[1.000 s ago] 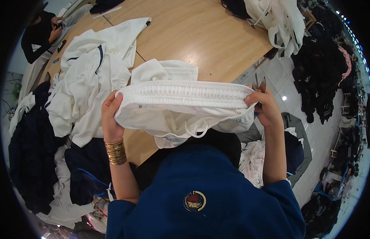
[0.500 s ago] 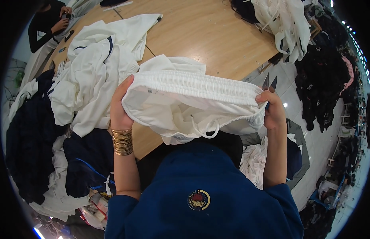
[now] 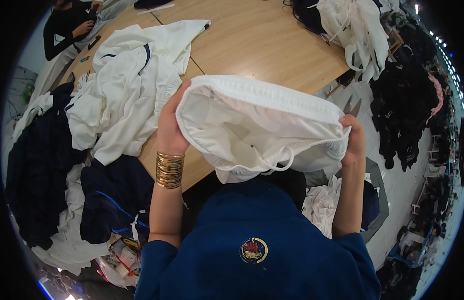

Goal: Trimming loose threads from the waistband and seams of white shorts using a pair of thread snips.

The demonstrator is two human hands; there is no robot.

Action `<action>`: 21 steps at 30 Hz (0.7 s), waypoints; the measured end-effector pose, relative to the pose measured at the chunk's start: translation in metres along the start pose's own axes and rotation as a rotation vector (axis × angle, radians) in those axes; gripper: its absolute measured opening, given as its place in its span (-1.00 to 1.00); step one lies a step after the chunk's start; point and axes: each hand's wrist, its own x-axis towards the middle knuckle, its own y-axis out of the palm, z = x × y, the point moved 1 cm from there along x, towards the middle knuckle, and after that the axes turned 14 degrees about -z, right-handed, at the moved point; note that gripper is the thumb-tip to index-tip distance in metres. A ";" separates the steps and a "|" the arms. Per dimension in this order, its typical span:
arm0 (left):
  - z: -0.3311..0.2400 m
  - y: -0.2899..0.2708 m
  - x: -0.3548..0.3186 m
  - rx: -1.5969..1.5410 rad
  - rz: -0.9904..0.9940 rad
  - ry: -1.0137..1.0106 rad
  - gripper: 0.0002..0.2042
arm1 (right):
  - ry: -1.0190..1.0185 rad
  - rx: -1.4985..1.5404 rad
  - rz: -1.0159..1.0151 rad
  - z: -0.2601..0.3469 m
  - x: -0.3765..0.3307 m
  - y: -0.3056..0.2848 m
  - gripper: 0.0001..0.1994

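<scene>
I hold a white garment with an elastic waistband (image 3: 257, 125) stretched open in front of my chest, its inside facing me and a white drawstring loop hanging at the front. My left hand (image 3: 170, 131), with gold bangles on the wrist, grips the waistband's left end. My right hand (image 3: 354, 140) grips the right end. The garment hangs above the near edge of a wooden table (image 3: 262, 45).
A heap of white garments with dark trim (image 3: 127, 85) lies on the table to the left. Dark navy clothes (image 3: 42, 165) pile at the left. More white clothes (image 3: 359, 30) and black clothes (image 3: 407, 105) sit at the right. A person in black (image 3: 67, 27) sits far left.
My hands have pulled the waistband wider open and tipped it toward me, so the garment's inside now shows. The garment sits closer to my chest.
</scene>
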 end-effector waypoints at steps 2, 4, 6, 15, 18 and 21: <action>0.007 0.005 0.004 0.238 -0.036 0.122 -0.71 | -0.128 -0.002 -0.123 0.016 -0.022 0.004 -0.91; 0.014 0.022 0.002 0.646 -0.011 0.328 -0.72 | -0.304 0.060 -0.020 0.047 -0.032 -0.032 -0.81; 0.037 0.029 0.023 1.115 0.009 0.565 -0.76 | -0.502 0.109 0.116 0.100 -0.059 -0.096 -0.74; 0.081 -0.103 0.098 1.913 0.219 0.973 -0.66 | -1.306 -0.023 -1.110 0.210 -0.321 -0.240 -0.85; 0.092 -0.100 0.096 1.923 0.242 1.095 -0.64 | -0.997 -0.633 -1.602 0.208 -0.373 -0.297 -0.81; 0.089 -0.097 0.097 1.979 0.235 1.055 -0.64 | -0.800 -0.879 -2.068 0.196 -0.406 -0.349 -0.71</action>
